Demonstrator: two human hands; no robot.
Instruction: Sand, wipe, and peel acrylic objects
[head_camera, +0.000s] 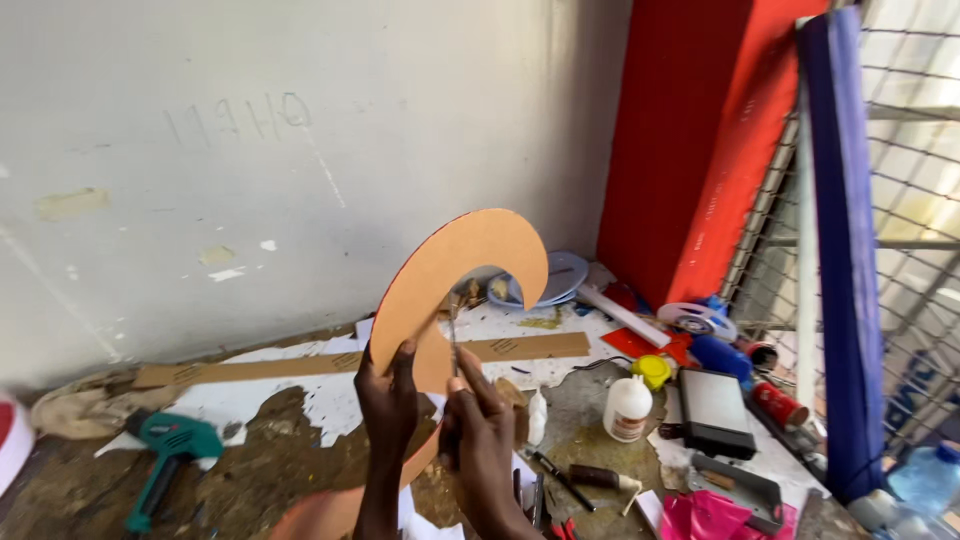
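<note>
Left hand (388, 400) grips the curved brown board cutout (450, 275), holding it upright above the cluttered bench (300, 460). Right hand (478, 430) pinches a thin blade (453, 335) against the inner curve. Outline already cut; inner edge apparently mid-trim, finish unclear

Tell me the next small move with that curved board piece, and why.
Probably draw the thin tool a little further along the inner curve. The left hand holds the curved brown board upright, the right hand pinches the tool against its inside edge, and most of the hook's curve lies above the tip.
</note>
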